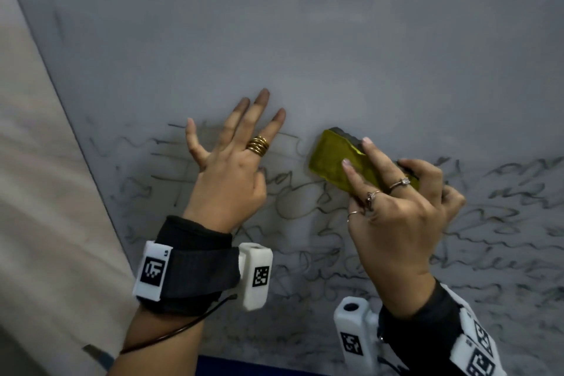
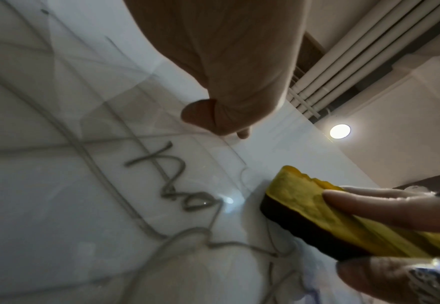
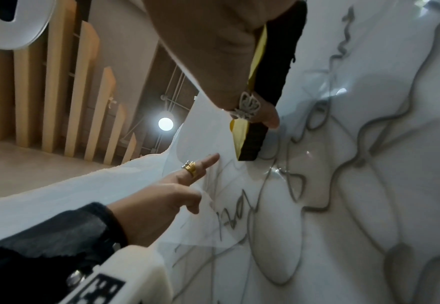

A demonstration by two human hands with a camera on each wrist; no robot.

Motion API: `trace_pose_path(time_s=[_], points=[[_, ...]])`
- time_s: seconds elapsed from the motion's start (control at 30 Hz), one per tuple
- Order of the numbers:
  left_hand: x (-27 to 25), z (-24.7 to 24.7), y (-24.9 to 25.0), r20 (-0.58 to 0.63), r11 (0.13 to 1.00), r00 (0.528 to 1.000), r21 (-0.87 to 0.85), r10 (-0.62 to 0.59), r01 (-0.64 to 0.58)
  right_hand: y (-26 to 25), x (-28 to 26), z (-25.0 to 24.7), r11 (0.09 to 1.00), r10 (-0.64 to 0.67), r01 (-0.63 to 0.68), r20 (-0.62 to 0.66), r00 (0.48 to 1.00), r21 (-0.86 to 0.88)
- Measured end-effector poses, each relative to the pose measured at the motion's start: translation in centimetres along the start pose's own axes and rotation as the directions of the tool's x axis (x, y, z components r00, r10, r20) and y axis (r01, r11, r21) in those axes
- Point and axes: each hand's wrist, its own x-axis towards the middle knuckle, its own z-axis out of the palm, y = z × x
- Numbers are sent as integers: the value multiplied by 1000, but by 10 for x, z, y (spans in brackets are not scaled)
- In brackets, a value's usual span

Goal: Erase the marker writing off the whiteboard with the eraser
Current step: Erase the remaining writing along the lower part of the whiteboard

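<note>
Yellow eraser (image 1: pixel 341 162) presses the whiteboard (image 1: pixel 305 40), right hand (image 1: pixel 399 217) gripping it over the writing (image 1: pixel 305 195). Left hand (image 1: pixel 232 168) lies flat beside it, fingers spread wide.

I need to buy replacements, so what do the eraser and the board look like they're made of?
The eraser in the right hand looks like a yellow back, maybe plastic or foam, its top edge chipped, over a dark, matte wiping layer, probably felt. The whiteboard looks smooth and glossy: the wrist views show lamp glints and reflections; coated metal or melamine, I can't tell.
</note>
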Motion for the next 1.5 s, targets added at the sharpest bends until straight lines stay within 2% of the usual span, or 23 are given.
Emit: trace_pose_path(time_s=[0.13, 0.3, 0.4, 0.57, 0.67, 0.73, 0.8, 0.83, 0.93, 1.0, 1.07, 1.17, 1.27, 1.37, 1.5], points=[[-14, -7, -38, -115, 993, 987, -22, -115, 114, -19, 1, 3, 999, 31, -31, -13, 999, -15], [-34, -14, -95, -260, 967, 938, 45, -229, 249, -50, 1, 17, 997, 80, -81, -20, 997, -18], [-47, -13, -124, -247, 936, 913, 55, -325, 348, -58, 2, 18, 993, 110, -111, -25, 994, -32], [-67, -1, -157, -185, 905, 894, 48, -408, 423, -78, 7, 24, 991, 115, -116, -25, 993, -59], [-69, 1, -173, -212, 873, 847, -98, -488, 478, -89, 7, 29, 991, 129, -130, -27, 991, -38], [-67, 3, -185, -178, 801, 801, -331, -572, 499, -98, 8, 32, 991, 131, -132, -36, 991, -30], [-64, 8, -194, -62, 606, 750, -634, -658, 480, -109, 8, 36, 992, 120, -120, -32, 992, -24], [-63, 10, -197, -18, 512, 734, -728, -679, 455, -115, 10, 39, 993, 114, -115, -24, 993, -15], [-61, 17, -205, 11, 388, 686, -818, -727, 425, -134, 12, 47, 993, 115, -115, 10, 993, 25], [-59, 21, -208, 45, 303, 670, -868, -741, 393, -138, 11, 48, 990, 130, -131, 37, 991, 45], [-57, 25, -208, 41, 290, 672, -882, -739, 373, -127, 6, 44, 989, 142, -144, 55, 988, 37], [-59, 34, -205, 2, 360, 681, -848, -732, 389, -93, -4, 27, 982, 190, -190, 32, 981, -8], [-62, 40, -207, -51, 424, 720, -836, -692, 348, -73, -6, 16, 971, 239, -239, 26, 971, -10], [-61, 41, -210, -32, 400, 726, -850, -687, 342, -82, -3, 18, 971, 239, -239, 14, 971, -20], [-69, 38, -211, -36, 466, 800, -828, -599, 312, -112, 6, 32, 981, 193, -193, -12, 981, 23]])
